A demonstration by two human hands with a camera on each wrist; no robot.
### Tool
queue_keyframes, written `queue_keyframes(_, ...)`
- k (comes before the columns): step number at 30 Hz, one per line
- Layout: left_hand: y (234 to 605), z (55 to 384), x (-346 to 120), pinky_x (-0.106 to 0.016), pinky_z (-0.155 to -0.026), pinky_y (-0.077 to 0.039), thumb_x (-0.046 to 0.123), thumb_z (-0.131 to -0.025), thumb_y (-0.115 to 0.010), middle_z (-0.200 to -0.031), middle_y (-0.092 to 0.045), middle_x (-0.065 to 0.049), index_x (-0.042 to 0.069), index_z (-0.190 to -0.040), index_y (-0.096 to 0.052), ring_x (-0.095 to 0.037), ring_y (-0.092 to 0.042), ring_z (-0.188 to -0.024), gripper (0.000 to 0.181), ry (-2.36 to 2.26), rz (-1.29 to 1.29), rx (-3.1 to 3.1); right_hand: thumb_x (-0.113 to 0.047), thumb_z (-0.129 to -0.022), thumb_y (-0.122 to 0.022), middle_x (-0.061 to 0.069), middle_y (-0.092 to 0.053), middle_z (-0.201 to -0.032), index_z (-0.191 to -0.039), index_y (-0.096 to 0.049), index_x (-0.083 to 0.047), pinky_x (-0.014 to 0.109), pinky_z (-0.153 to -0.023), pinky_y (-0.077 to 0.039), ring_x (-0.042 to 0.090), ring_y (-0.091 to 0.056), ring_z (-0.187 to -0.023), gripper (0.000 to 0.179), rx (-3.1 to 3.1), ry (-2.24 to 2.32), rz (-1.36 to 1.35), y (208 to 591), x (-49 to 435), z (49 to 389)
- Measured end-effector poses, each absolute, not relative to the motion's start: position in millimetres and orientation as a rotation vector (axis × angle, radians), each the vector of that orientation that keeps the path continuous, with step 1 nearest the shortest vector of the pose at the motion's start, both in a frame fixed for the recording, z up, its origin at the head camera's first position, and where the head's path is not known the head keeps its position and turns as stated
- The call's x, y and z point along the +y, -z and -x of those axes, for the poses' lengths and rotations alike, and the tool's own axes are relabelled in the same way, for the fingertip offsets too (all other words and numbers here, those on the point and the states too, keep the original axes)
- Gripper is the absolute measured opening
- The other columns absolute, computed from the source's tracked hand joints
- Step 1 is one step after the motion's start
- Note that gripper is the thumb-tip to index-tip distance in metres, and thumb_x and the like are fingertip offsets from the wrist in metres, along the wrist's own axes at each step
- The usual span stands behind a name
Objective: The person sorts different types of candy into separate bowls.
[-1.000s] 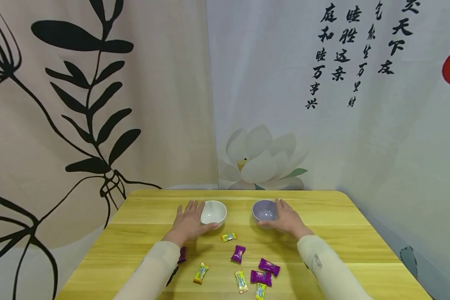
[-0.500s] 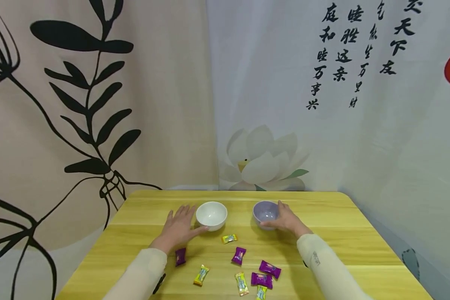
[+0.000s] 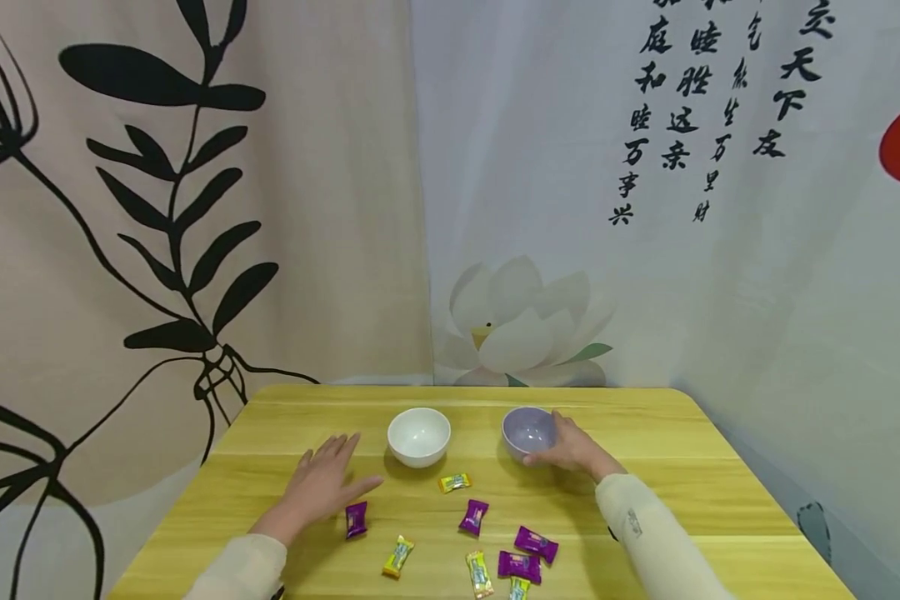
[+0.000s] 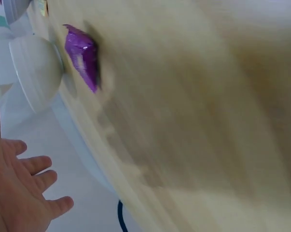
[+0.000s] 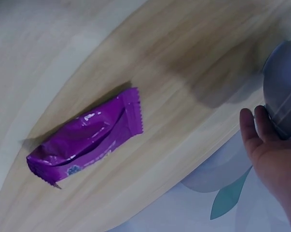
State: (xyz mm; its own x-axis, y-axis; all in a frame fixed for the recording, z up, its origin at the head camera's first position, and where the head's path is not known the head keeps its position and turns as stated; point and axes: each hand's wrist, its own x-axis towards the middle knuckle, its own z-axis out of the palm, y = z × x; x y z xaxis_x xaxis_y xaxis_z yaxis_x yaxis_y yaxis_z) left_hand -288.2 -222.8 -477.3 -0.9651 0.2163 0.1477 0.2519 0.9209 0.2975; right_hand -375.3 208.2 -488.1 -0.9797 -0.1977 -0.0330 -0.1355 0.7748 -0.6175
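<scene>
Printed cloth [image 3: 345, 208] backs your counter's far edge [image 3: 307, 400]. Your right fingers [image 3: 561, 427] grip the purple bowl [image 3: 525, 433]; your left fingers [image 3: 349, 450] spread near the white bowl [image 3: 418, 437].

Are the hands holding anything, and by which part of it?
The right hand grips the purple bowl by its right side; the left hand holds nothing.

The left bowl [image 3: 418, 438] is white, the right bowl [image 3: 527, 433] lavender, the candies [image 3: 519, 567] purple or yellow, the counter [image 3: 690, 467] wood-grained yellow.
</scene>
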Motion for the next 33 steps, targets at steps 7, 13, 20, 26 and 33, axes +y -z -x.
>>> queue_keyframes(7, 486, 274, -238, -0.069, -0.109, -0.02, 0.065, -0.09, -0.057, -0.149, -0.039, -0.029, 0.0, -0.15, -0.038, -0.047, -0.034, -0.138, 0.09, 0.52, 0.378, -2.975, -0.046, -0.068, -0.089, 0.032, -0.04, -0.144, -0.15, -0.021, 0.012, 0.061, -0.104, -0.036, 0.049, -0.044, -0.128, 0.121, 2.867, 1.047, 0.297, 487, 210, 378)
queue_keyframes(13, 494, 265, -245, -0.067, -0.108, -0.025, 0.06, -0.089, -0.063, -0.146, -0.043, -0.029, 0.0, -0.146, -0.044, -0.048, -0.038, -0.134, 0.085, 0.526, 0.428, -2.984, -0.043, -0.068, -0.09, 0.032, -0.039, -0.144, -0.15, -0.021, 0.012, 0.062, -0.105, -0.036, 0.049, -0.044, -0.128, 0.12, 2.846, 1.078, 0.278, 485, 211, 376)
queue_keyframes(20, 498, 263, -254, -0.068, -0.106, -0.026, 0.047, -0.093, -0.066, -0.146, -0.043, -0.028, 0.003, -0.145, -0.048, -0.048, -0.038, -0.135, 0.071, 0.548, 0.531, -2.978, -0.041, -0.07, -0.09, 0.032, -0.034, -0.148, -0.151, -0.018, 0.012, 0.062, -0.107, -0.032, 0.05, -0.039, -0.132, 0.121, 2.81, 1.126, 0.236, 485, 213, 372)
queue_keyframes(26, 502, 265, -257, -0.068, -0.105, -0.029, 0.026, -0.093, -0.069, -0.145, -0.044, -0.027, 0.005, -0.144, -0.05, -0.048, -0.039, -0.134, 0.058, 0.543, 0.658, -2.993, -0.04, -0.07, -0.09, 0.033, -0.035, -0.147, -0.151, -0.018, 0.012, 0.062, -0.107, -0.032, 0.05, -0.04, -0.131, 0.12, 2.808, 1.133, 0.251, 485, 214, 372)
queue_keyframes(33, 507, 263, -253, -0.071, -0.1, -0.032, 0.02, -0.089, -0.073, -0.143, -0.045, -0.03, 0.008, -0.14, -0.055, -0.051, -0.042, -0.13, 0.056, 0.529, 0.874, -2.979, -0.04, -0.069, -0.09, 0.032, -0.039, -0.145, -0.151, -0.02, 0.011, 0.062, -0.106, -0.033, 0.049, -0.042, -0.13, 0.118, 2.813, 1.118, 0.281, 489, 213, 374)
